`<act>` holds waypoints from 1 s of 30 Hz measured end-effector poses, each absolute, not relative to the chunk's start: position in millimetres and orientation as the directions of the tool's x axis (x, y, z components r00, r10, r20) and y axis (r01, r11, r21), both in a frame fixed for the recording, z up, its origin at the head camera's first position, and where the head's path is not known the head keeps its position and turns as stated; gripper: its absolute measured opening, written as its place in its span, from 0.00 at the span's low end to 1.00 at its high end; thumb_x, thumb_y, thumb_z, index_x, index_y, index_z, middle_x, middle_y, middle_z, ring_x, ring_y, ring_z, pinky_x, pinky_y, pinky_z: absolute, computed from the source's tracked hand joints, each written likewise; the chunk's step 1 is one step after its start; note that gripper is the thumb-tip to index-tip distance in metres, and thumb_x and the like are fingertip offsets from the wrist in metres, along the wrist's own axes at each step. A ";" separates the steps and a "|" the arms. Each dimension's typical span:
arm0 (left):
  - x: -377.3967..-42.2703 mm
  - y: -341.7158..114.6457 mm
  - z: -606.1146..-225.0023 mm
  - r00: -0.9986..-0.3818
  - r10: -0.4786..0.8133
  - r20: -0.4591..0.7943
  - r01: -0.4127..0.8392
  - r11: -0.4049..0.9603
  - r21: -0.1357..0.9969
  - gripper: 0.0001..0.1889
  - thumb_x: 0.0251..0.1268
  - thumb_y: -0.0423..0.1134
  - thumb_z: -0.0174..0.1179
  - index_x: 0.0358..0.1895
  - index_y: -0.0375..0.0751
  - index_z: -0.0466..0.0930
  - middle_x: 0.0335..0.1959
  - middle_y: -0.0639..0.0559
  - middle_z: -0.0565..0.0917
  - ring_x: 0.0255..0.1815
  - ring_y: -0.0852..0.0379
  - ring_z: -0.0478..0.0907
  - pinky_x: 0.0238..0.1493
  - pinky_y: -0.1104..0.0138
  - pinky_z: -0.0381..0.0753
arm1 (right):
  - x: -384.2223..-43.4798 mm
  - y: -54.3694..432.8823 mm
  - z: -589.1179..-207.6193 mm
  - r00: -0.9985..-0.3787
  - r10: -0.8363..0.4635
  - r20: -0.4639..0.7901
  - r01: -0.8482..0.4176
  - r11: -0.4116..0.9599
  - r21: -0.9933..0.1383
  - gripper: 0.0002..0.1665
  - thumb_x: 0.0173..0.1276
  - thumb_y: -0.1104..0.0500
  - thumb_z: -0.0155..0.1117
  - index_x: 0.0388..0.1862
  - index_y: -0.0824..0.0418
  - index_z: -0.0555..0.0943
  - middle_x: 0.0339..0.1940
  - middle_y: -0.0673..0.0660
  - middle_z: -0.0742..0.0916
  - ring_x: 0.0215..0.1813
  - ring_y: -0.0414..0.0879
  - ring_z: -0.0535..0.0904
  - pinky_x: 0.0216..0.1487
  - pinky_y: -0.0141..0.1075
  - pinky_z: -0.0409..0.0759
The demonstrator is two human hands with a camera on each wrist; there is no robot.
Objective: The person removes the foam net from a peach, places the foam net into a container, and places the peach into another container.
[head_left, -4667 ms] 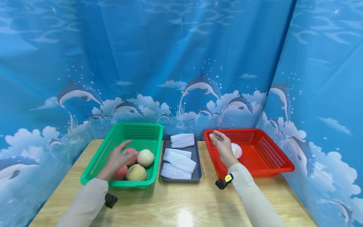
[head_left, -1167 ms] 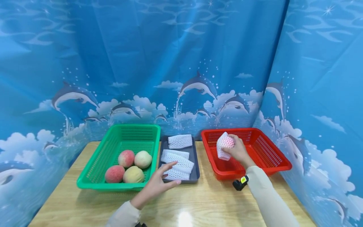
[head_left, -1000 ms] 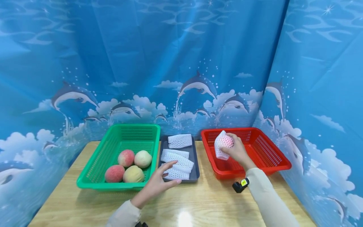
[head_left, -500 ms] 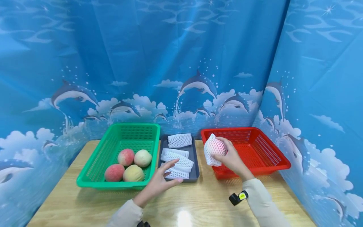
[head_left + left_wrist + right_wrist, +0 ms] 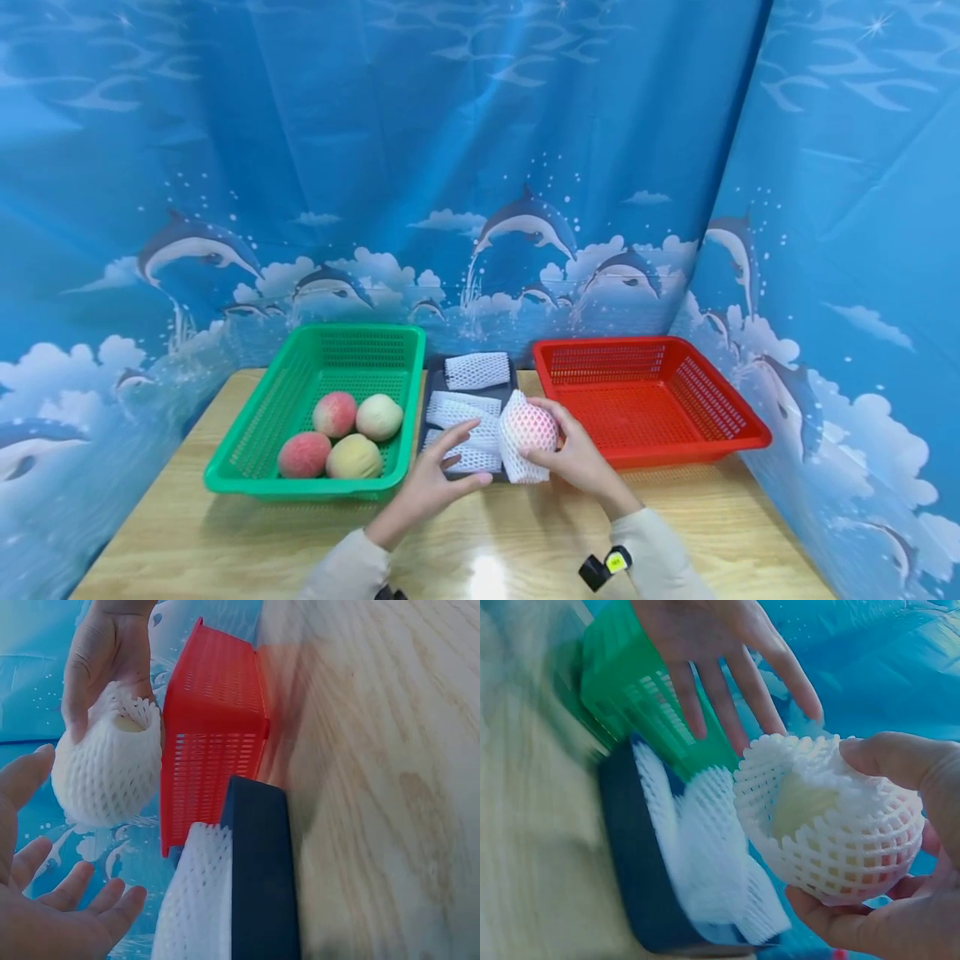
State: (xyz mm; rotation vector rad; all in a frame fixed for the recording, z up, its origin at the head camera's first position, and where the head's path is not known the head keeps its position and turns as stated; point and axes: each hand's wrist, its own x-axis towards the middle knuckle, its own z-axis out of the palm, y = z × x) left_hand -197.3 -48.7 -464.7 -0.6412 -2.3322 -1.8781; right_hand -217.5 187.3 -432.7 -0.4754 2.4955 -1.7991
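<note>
My right hand (image 5: 573,454) grips a peach (image 5: 534,427) wrapped in a white foam net (image 5: 862,847), raised over the right edge of the dark tray (image 5: 514,379). In the right wrist view the net's mouth gapes and pale fruit shows inside. Facing it, my left hand (image 5: 429,487) holds nothing; its fingers (image 5: 75,885) are spread, thumb apart, close to the wrapped peach. Below and behind the left fingers, several flat foam nets (image 5: 476,371) lie in the tray. Loose peaches, among them a yellow one (image 5: 354,457) and a red one (image 5: 303,454), lie in the green basket (image 5: 225,454).
The red basket (image 5: 660,458) stands right of the tray, the green one left of it, all on a wooden table (image 5: 450,550). A blue dolphin-print curtain (image 5: 480,167) hangs close behind them and along the right side.
Earlier the right hand lifted the net-wrapped peach out of the red basket, then carried it left to the tray. The left hand came from over the green basket to the tray's front and stays open.
</note>
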 end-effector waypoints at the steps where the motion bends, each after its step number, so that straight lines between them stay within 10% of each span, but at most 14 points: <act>1: -197.4 -48.0 -466.1 -0.910 0.271 0.314 0.363 0.154 0.919 0.36 0.51 0.36 0.72 0.67 0.42 0.69 0.67 0.41 0.69 0.65 0.36 0.67 0.61 0.46 0.74 | -215.8 184.8 -435.2 -0.950 -0.275 0.146 -0.223 0.275 -0.935 0.42 0.56 0.62 0.73 0.68 0.56 0.66 0.64 0.62 0.73 0.58 0.55 0.72 0.53 0.37 0.79; 30: -192.7 -53.3 -497.8 -0.902 0.363 0.232 0.251 0.004 0.968 0.40 0.52 0.30 0.70 0.70 0.33 0.61 0.66 0.26 0.64 0.58 0.33 0.73 0.57 0.60 0.78 | -192.0 147.5 -475.0 -0.918 -0.387 0.089 -0.130 0.080 -0.988 0.37 0.63 0.63 0.65 0.70 0.62 0.63 0.67 0.70 0.69 0.63 0.58 0.71 0.58 0.36 0.77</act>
